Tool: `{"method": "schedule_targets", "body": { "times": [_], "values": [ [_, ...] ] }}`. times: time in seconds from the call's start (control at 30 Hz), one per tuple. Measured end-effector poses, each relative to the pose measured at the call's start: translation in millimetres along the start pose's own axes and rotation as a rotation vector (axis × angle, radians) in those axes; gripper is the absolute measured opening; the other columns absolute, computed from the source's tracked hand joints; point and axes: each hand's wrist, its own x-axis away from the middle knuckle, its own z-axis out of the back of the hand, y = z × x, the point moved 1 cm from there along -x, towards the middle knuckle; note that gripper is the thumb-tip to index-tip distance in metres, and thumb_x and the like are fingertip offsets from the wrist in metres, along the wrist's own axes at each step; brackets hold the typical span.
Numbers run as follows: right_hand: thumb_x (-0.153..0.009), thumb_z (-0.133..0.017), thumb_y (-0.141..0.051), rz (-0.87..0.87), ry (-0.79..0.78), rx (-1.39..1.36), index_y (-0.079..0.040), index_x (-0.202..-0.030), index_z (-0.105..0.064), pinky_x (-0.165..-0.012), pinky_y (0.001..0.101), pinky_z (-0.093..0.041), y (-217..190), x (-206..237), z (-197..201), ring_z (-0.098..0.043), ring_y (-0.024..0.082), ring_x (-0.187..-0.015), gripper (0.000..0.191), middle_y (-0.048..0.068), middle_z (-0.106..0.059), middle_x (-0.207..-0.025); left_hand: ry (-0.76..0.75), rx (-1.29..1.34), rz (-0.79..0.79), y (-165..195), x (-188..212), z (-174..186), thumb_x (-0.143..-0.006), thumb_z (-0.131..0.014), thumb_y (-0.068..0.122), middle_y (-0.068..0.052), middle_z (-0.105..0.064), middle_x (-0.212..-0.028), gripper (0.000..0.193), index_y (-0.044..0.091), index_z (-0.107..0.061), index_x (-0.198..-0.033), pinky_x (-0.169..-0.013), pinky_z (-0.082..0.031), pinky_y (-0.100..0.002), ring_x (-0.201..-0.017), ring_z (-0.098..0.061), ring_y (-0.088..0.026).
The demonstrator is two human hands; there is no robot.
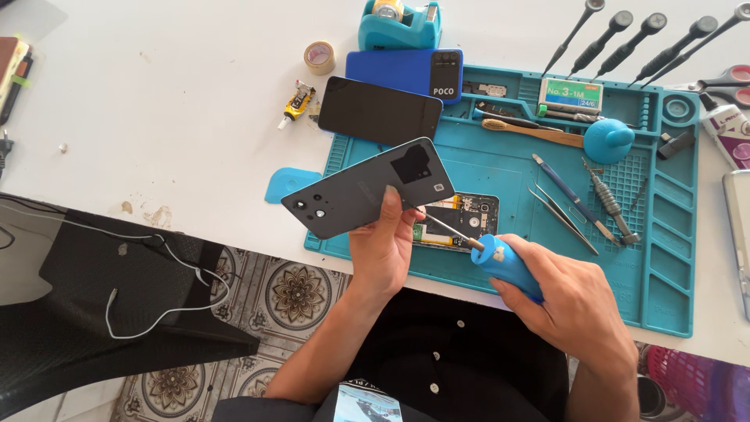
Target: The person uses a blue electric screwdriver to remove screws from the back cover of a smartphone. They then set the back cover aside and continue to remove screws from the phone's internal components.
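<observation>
My left hand (381,244) holds up a dark grey phone back cover (367,187), inner side up, tilted over the mat's left edge. My right hand (566,301) grips a blue-handled screwdriver (504,262) whose thin metal shaft points up-left towards the cover's lower edge. Under the cover, on the teal repair mat (508,168), lies the opened phone body (461,219) with its circuit board and yellow parts showing; the cover and my fingers hide part of it.
On the mat lie tweezers (558,215), a blue-handled pick, a small metal hammer-like tool (609,205), a brush and a teal blower (608,141). A black phone (380,111) and a blue phone (406,72) rest beside it, with a tape dispenser (398,25), a tape roll, a glue tube and a screwdriver rack.
</observation>
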Motion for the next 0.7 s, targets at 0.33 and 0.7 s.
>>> {"method": "schedule_targets", "body": {
  "times": [0.33, 0.7],
  "values": [
    [-0.079, -0.078, -0.023, -0.022, 0.012, 0.021, -0.004, -0.122, -0.064, -0.062, 0.0408, -0.054, -2.8, -1.8, -0.2, -0.072, 0.034, -0.074, 0.05, 0.016, -0.074, -0.09, -0.03, 0.044, -0.029, 3.6, 1.1, -4.7, -0.113, -0.062, 0.014, -0.008, -0.073, -0.109, 0.013, 0.005, -0.069, -0.118, -0.086, -0.057, -0.034, -0.094, -0.069, -0.017],
    [-0.082, -0.078, -0.026, -0.035, 0.025, 0.037, -0.003, -0.123, -0.063, -0.058, 0.0398, -0.053, -3.1, -1.5, -2.0, -0.071, 0.033, -0.07, 0.049, 0.015, -0.073, -0.086, 0.027, 0.073, 0.014, 11.8, -1.2, -12.7, -0.111, -0.059, 0.029, -0.011, -0.072, -0.109, 0.03, 0.004, -0.063, -0.126, -0.081, -0.055, -0.033, -0.096, -0.069, -0.018]
  ]
}}
